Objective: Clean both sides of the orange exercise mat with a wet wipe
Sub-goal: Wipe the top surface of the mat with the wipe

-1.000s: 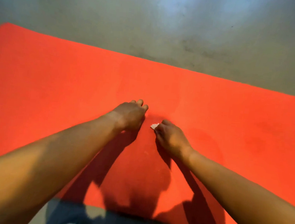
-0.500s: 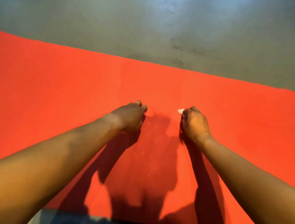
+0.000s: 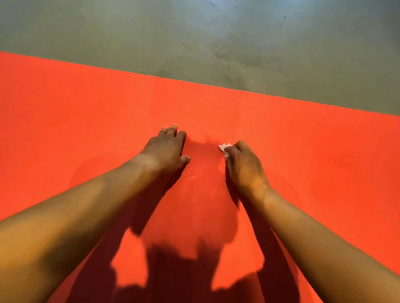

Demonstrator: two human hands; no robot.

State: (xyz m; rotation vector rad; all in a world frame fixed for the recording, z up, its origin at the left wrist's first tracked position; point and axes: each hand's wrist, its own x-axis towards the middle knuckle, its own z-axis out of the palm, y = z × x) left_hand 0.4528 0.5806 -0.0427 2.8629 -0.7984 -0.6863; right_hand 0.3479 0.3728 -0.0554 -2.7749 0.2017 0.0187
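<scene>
One orange exercise mat (image 3: 76, 116) lies flat on the grey floor (image 3: 204, 31). Left hand (image 3: 166, 148) rests on it, fingers extended. Right hand (image 3: 243, 166) grips one white wet wipe (image 3: 224, 147), pressed against the mat's surface.

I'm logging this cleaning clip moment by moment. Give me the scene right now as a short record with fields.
surface: orange exercise mat, lying flat on the grey floor
left hand: rests palm down on the mat, fingers fairly straight, holds nothing
right hand: grips a wet wipe against the mat
wipe visible: only a small white bit at the fingertips
between the hands: pale specks on the mat
shadow: the person's, across the near part of the mat
</scene>
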